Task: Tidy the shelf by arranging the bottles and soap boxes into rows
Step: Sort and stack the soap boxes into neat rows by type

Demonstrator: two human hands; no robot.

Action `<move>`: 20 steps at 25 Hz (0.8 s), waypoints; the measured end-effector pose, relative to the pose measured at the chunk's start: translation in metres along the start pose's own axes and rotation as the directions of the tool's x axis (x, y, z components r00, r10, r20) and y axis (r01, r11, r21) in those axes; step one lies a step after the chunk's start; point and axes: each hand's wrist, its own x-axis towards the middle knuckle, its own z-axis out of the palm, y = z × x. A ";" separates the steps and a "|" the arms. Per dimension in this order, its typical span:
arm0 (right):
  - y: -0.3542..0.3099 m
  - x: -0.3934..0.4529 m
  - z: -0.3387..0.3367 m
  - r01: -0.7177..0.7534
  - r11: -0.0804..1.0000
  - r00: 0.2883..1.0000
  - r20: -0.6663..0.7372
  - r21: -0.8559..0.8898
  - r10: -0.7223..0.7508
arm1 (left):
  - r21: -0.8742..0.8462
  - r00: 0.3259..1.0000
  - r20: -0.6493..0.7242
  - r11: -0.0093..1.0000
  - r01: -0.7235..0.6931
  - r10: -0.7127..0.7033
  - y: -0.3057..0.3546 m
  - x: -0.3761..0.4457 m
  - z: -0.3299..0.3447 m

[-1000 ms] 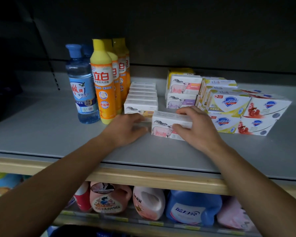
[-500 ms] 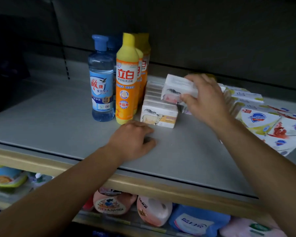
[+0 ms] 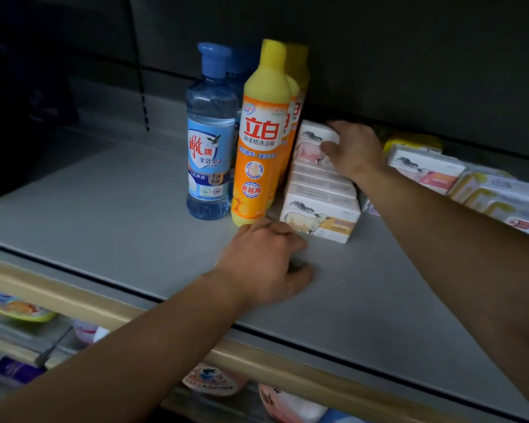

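1. The person's right hand (image 3: pixel 356 151) reaches to the back of the grey metal shelf (image 3: pixel 104 227). Its fingers and thumb are curled round a white cardboard soap box with a pink picture (image 3: pixel 315 145).
2. That box sits on top of the far end of a row of white soap boxes (image 3: pixel 322 190). The row runs from the front toward the dark back wall.
3. The front box of the row, a white one with a cow picture and an orange band (image 3: pixel 321 221), stands on the shelf just beside the left hand.
4. The left hand (image 3: pixel 266 264) rests on the shelf near the front. Its fingers are loosely bent and it holds nothing.
5. A tall orange and yellow plastic bottle with a yellow cap (image 3: pixel 263 138) stands upright just left of the row of boxes. More yellow bottles (image 3: pixel 298 87) stand in a line behind it.
6. A clear blue plastic bottle with a blue cap (image 3: pixel 209 141) stands upright next to the orange one, on its left. Another blue one is behind it.
7. More white and yellow soap boxes (image 3: pixel 458 178) are piled to the right, past the right arm.
8. Big pink and white jugs (image 3: pixel 287 404) show on the shelf below.
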 end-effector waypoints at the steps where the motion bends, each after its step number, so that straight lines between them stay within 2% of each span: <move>1: 0.001 0.002 0.002 0.008 1.000 1.000 0.000 -0.028 -0.008 | 0.001 1.000 0.003 1.000 0.002 -0.002 0.000 0.000 0.000; 5: -0.002 0.007 0.006 -0.021 0.984 0.998 -0.060 -0.179 0.011 | 0.010 1.000 0.000 1.000 0.005 -0.005 0.001 0.000 0.000; 8: -0.007 0.003 0.011 0.060 0.973 0.988 -0.127 -0.225 -0.090 | -0.003 1.000 -0.009 1.000 0.015 -0.015 0.001 0.000 0.001; 10: -0.004 -0.003 0.014 0.107 0.961 0.990 -0.061 -0.256 -0.126 | -0.017 1.000 -0.013 1.000 0.020 -0.020 0.000 0.000 0.002; 13: 0.003 0.000 0.014 0.116 0.950 0.993 0.053 -0.288 -0.105 | -0.016 1.000 -0.018 1.000 0.016 -0.016 -0.001 0.001 0.003; 20: 0.006 0.031 0.026 0.008 0.951 1.000 0.030 -0.310 0.001 | -0.013 0.999 -0.035 1.000 0.010 -0.010 -0.002 0.001 0.003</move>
